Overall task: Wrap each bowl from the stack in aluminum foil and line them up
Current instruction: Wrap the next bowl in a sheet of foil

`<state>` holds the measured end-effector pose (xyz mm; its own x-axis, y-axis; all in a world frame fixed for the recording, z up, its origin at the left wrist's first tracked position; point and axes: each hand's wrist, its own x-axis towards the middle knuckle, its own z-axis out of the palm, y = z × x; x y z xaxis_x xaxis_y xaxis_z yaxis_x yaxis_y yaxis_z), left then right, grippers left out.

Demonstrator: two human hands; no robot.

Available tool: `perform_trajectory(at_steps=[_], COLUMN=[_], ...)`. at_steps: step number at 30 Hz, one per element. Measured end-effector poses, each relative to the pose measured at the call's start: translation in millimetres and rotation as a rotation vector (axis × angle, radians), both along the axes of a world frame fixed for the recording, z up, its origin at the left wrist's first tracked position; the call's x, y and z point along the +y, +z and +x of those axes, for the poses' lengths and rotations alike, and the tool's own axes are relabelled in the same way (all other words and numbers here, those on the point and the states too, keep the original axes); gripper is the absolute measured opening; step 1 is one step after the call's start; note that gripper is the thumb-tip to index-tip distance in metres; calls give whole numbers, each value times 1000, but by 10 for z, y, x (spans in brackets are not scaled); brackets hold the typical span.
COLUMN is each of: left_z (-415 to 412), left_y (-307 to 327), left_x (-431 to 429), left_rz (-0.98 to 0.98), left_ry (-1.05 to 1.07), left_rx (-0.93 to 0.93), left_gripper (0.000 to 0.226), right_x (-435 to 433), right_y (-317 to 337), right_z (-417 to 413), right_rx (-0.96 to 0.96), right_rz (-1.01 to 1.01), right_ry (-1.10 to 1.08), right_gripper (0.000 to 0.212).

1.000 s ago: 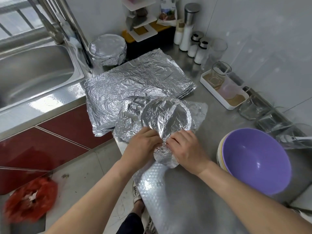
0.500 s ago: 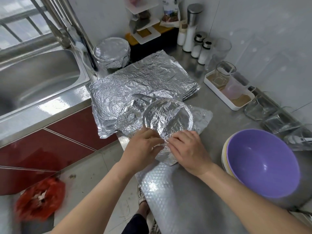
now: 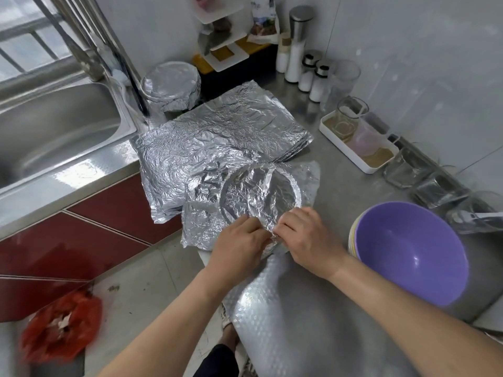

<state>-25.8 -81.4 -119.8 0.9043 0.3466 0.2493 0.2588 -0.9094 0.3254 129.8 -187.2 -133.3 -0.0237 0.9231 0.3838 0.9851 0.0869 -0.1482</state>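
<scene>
Head view: left hand [image 3: 239, 242] and right hand [image 3: 309, 238] pinch the near foil flap [image 3: 265, 224] with curled fingers, apparently to fold it snug over the bowl [image 3: 258, 191] at the counter [image 3: 340, 186] edge, handy between foil sheets [image 3: 223, 131] and bowl stack [image 3: 408, 251].

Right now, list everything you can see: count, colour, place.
half-wrapped bowl: one, silver foil, counter centre
wrapped bowl: one, silver, back, beside the sink
foil sheets: a stack, silver, behind the half-wrapped bowl
bowl stack: several, purple on top, counter right
sink: one, steel, left
seasoning jars: several, white, back wall
tray: one, white, right of the foil sheets
glasses: several, clear, along the right wall
bag: one, red, floor lower left
left hand: pinches the bowl's foil, near edge
right hand: pinches the same foil, beside it
</scene>
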Motion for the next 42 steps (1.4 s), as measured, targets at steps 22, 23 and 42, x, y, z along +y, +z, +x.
perform_trajectory(at_steps=[22,23,42], left_z=[-46,-40,494], left_y=[-43,-54,-35], left_x=[126,127,-196], left_rz=[-94,-88,-152], left_ry=[33,34,182], left_rx=[-129,-124,-51], left_gripper=[25,24,24], right_x=[154,159,43], right_y=[-9,-4,-77], right_z=[-33,-28,-84], right_rx=[-41,-38,996], right_rz=[45,48,55], right_ry=[48,55,-800], right_gripper=[9,10,46])
